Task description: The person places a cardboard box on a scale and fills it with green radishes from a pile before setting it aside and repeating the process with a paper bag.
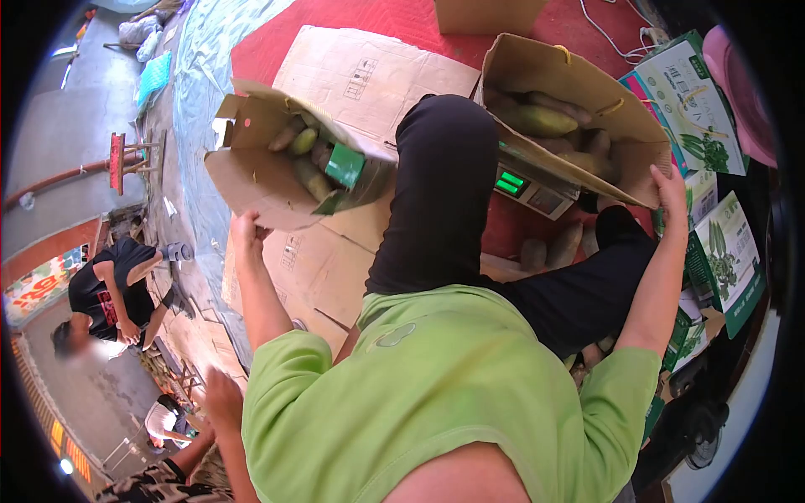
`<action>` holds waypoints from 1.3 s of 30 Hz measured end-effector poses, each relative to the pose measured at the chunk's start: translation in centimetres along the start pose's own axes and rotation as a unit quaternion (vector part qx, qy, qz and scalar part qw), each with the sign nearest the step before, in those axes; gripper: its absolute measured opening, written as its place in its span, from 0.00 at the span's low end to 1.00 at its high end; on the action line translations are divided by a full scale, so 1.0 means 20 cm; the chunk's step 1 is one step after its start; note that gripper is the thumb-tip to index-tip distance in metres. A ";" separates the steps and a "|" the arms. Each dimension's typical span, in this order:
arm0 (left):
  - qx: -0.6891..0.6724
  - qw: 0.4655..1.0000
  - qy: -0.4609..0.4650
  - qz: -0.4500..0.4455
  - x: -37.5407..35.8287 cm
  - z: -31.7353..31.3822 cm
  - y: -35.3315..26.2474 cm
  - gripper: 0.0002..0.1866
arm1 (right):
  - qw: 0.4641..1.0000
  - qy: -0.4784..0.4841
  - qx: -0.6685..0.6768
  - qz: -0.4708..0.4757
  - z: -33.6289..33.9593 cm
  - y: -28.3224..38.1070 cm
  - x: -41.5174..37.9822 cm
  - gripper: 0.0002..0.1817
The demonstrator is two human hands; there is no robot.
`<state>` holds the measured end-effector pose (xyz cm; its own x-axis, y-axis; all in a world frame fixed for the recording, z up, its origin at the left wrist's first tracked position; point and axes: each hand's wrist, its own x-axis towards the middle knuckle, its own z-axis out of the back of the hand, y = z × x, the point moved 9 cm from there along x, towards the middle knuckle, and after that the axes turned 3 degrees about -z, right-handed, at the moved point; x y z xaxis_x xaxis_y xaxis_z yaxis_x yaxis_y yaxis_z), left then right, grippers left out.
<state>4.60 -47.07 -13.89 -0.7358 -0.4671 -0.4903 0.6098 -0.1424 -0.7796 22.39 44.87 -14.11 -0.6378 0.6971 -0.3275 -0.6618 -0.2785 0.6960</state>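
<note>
My left hand (pixel 248 232) is closed on the lower edge of an open cardboard box (pixel 256 180), which is tilted to the left of my knee. Inside it lie several long green and brownish vegetables (pixel 312 178) that look like radishes, beside a green piece (pixel 345 165). On the right, my right hand (pixel 668 191) grips the near right rim of a larger open cardboard box (pixel 641 159). Similar vegetables (pixel 541 120) fill the bottom of that box. It rests over a scale with a lit green display (pixel 510 182); how it sits on the scale is partly hidden.
Flattened cardboard (pixel 369 80) covers part of the red floor covering (pixel 268 46). Printed white-and-green cartons (pixel 696 101) and a pink basin (pixel 738 92) stand at right. Loose vegetables (pixel 563 247) lie by my leg. Another person's hand (pixel 222 401) and a seated person (pixel 117 285) are at left.
</note>
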 end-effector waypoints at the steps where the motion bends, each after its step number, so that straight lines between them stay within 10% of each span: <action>1: -0.020 1.000 -0.009 -0.011 -0.04 0.06 0.01 0.12 | 1.000 0.004 -0.001 -0.002 0.00 -0.01 0.01 0.23; 10: -0.007 0.992 -0.103 0.073 -0.25 0.82 0.55 0.15 | 1.000 -0.013 0.012 -0.004 0.00 0.07 -0.06 0.23; 15: 0.245 0.953 -0.116 0.135 -0.29 1.11 0.65 0.13 | 1.000 -0.016 0.012 -0.017 -0.01 0.13 -0.09 0.23; 20: 0.565 0.814 -0.005 0.134 -0.65 0.54 0.00 0.13 | 1.000 -0.005 0.025 -0.015 -0.01 0.21 -0.14 0.25; 25: 0.391 0.843 0.178 -0.323 -1.06 -0.53 -0.77 0.11 | 1.000 -0.008 0.021 -0.004 0.01 0.16 -0.09 0.26; 28: 0.373 0.698 0.255 -0.556 -1.53 -1.20 -1.12 0.16 | 1.000 -0.005 0.006 -0.005 0.01 0.17 -0.08 0.26; 31: 0.332 0.554 0.370 -0.667 -1.85 -1.76 -1.12 0.21 | 1.000 0.012 0.014 -0.003 0.00 0.19 -0.11 0.23; 35: 0.540 0.373 0.454 -0.602 -1.91 -2.35 -0.68 0.21 | 0.999 0.002 0.043 -0.008 0.02 0.16 -0.10 0.24; 39: 0.619 0.294 0.454 -0.570 -1.84 -2.53 -0.49 0.12 | 0.998 0.000 0.061 -0.003 0.02 0.15 -0.09 0.22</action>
<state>10.82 15.71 -8.05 -0.1031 0.8447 -0.5252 -0.9581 -0.2262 -0.1757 21.69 42.95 -11.21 -0.6338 0.6982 -0.3328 -0.6134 -0.1917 0.7661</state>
